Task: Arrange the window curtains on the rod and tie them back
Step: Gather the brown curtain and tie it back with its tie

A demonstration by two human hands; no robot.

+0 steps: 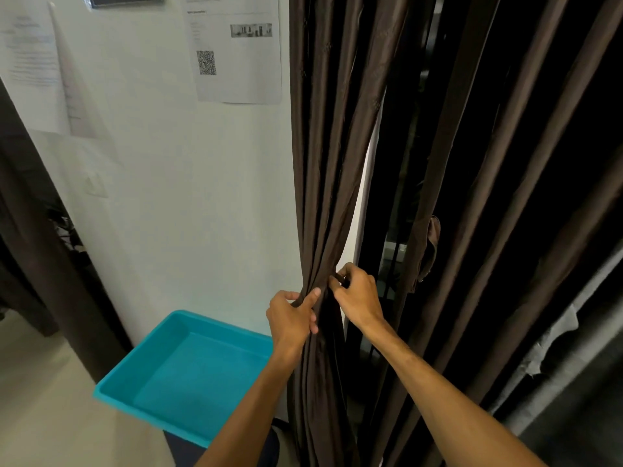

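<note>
The left hand (292, 316) is curled round the left side of the gathered curtain (328, 156), thumb laid across the front folds. It squeezes the cloth into a narrow bundle at about waist height. The right hand (358, 294) meets it from the other side, its fingertips (334, 281) closed in a pinch at the bundle's right edge. What they pinch looks like the end of a dark strap (298, 303), which shows again as a thin strip under the left hand's fingers. I judge this is the tie-back being drawn round the bundle. Whether it goes all the way round behind the cloth cannot be told.

The two hands sit opposite each other, probably so that one keeps the folds pressed together while the other brings the strap end across to fasten it.

The curtain hangs with its long axis running top to bottom. Its folds fan out above and narrow in to the hands, then fall straight below them. The rod is out of view above.

To its right a second curtain (505, 170) hangs loose, well apart at hand height, with dark window between them. Left of the bundle are a white wall (175, 203) with a paper notice (237, 52) on it and a blue tray (111, 392) lower down.
</note>
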